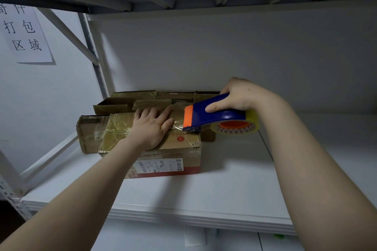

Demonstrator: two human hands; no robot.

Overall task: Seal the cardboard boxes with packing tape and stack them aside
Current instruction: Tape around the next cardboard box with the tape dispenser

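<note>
Fingers point(152, 113) of the left hand point(152, 128) lie straight and flat on top of the box point(179, 153), pressing it down. The right hand point(236, 96) curls around the tape dispenser point(212, 115), whose blade end touches the box just beside the left fingertips. More boxes point(122, 104) sit beyond the fingers on the white shelf point(224, 189).

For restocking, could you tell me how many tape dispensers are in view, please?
1: the tape dispenser, gripped in the right hand, its nose on the box under the left hand. Others may be hidden.
</note>
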